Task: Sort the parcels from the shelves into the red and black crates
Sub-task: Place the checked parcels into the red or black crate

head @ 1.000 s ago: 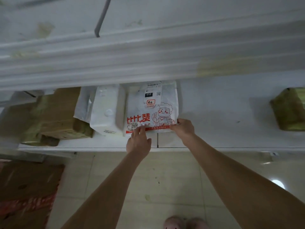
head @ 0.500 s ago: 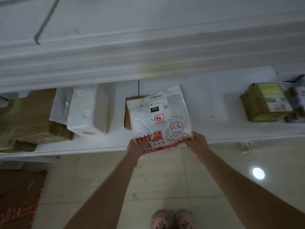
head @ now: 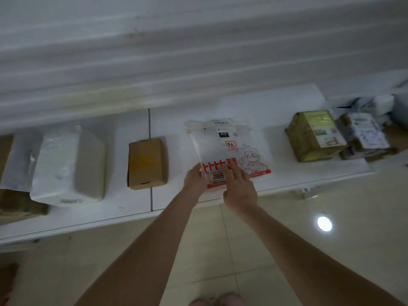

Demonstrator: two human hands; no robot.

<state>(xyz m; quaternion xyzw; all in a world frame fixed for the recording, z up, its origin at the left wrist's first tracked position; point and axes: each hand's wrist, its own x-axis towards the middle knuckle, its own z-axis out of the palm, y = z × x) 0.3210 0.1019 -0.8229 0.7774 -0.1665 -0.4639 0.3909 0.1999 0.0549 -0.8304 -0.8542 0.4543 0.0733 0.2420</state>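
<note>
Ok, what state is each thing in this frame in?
Mailer: flat on shelf.
Left hand: grips mailer's near corner.
Right hand: fingers straight, resting on mailer.
Brown box: closed, on shelf.
White parcel: wrapped, on shelf.
Green parcel: taped shut, on shelf.

White mailer bag [head: 227, 149] flat on shelf [head: 278, 173]; left hand [head: 194, 180] grips near-left corner, right hand [head: 239, 191] rests straight-fingered on top; cardboard box [head: 146, 163] nearby.
</note>
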